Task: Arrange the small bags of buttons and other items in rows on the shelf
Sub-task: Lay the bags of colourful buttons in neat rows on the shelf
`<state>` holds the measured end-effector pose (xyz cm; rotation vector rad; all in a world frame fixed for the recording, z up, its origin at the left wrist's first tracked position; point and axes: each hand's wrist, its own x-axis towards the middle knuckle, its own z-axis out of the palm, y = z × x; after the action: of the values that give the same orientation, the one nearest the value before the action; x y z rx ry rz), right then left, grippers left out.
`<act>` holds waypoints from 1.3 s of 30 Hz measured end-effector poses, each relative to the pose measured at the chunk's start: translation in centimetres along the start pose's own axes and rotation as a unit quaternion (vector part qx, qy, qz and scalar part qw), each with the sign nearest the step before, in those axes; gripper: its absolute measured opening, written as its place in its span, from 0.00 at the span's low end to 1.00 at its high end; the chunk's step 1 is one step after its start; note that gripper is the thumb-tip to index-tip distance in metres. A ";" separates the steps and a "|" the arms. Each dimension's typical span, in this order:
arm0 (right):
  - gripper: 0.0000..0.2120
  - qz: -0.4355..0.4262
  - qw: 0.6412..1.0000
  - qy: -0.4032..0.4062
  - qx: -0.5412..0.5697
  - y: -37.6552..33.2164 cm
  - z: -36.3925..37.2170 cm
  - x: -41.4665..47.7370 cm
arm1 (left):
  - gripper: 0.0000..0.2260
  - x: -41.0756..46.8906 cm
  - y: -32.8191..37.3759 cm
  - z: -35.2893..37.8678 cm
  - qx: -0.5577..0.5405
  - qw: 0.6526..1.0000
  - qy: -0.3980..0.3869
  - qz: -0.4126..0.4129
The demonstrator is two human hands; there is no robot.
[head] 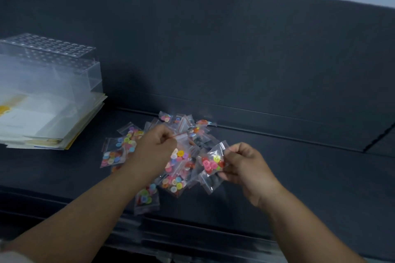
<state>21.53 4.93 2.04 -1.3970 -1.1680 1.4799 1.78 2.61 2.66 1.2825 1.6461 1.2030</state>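
A loose heap of small clear zip bags of coloured buttons [171, 179] lies on the dark shelf [299, 177], spread from left of centre to the middle. My left hand [156, 147] hovers over the heap and pinches the red-striped top edge of one bag [181, 134]. To the right, my right hand [241, 162] pinches another bag [211, 164] holding pink, red and yellow buttons, lifted slightly off the pile. More bags [113, 156] lie flat on the left side, and one bag [147, 196] sits nearest the front edge.
A clear plastic rack with rows of round holes [49, 64] stands on a stack of papers and envelopes [49, 121] at the left. A dark back panel [235, 49] rises behind the shelf. A seam in the shelf surface [378, 136] runs at the far right.
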 end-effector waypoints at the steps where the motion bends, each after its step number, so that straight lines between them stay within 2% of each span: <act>1: 0.08 -0.003 1.000 0.003 0.001 -0.1 -0.7 0.0 | 0.07 0.1 0.3 0.7 -0.025 1.000 -0.002 -0.015; 9: 0.09 -0.016 0.999 0.037 -0.023 -0.5 -9.1 1.8 | 0.08 1.2 1.9 9.6 -0.052 0.996 -0.046 -0.054; 16: 0.06 0.009 0.995 0.042 -0.089 0.1 -16.4 6.8 | 0.08 4.3 2.7 17.9 0.006 0.995 -0.042 -0.095; 24: 0.10 -0.032 0.982 -0.004 -0.186 1.1 -18.7 12.9 | 0.09 8.3 2.1 22.7 0.136 0.989 -0.023 -0.058; 27: 0.05 -0.058 0.979 -0.019 -0.195 1.2 -18.4 14.4 | 0.08 9.4 1.7 23.1 0.137 0.988 -0.032 -0.070; 28: 0.05 -0.076 0.971 -0.010 -0.224 1.3 -18.4 14.7 | 0.06 9.6 1.6 23.2 0.141 0.987 -0.035 -0.070; 29: 0.10 -0.104 0.956 0.007 -0.274 1.5 -18.5 14.8 | 0.06 9.6 1.5 23.2 0.169 0.983 -0.039 -0.059; 31: 0.18 -0.184 0.905 0.026 -0.384 1.7 -19.0 14.3 | 0.16 9.1 1.2 23.2 0.270 0.963 -0.023 -0.003; 33: 0.19 -0.245 0.860 0.000 -0.447 2.3 -19.3 13.3 | 0.22 7.9 1.0 23.2 0.339 0.938 0.012 0.075; 35: 0.17 -0.271 0.833 -0.032 -0.481 3.2 -19.5 12.5 | 0.19 6.9 0.6 23.1 0.371 0.918 0.008 0.139; 37: 0.13 -0.287 0.818 -0.046 -0.496 4.0 -19.6 12.2 | 0.13 6.4 0.0 23.0 0.387 0.901 -0.033 0.192; 39: 0.12 -0.296 0.809 -0.056 -0.504 4.4 -19.4 12.2 | 0.10 5.9 -0.3 23.0 0.412 0.881 -0.080 0.220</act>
<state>39.85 17.49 -5.14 -1.3294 -2.3939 0.4377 21.39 13.75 -4.66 2.3104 1.8653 0.5640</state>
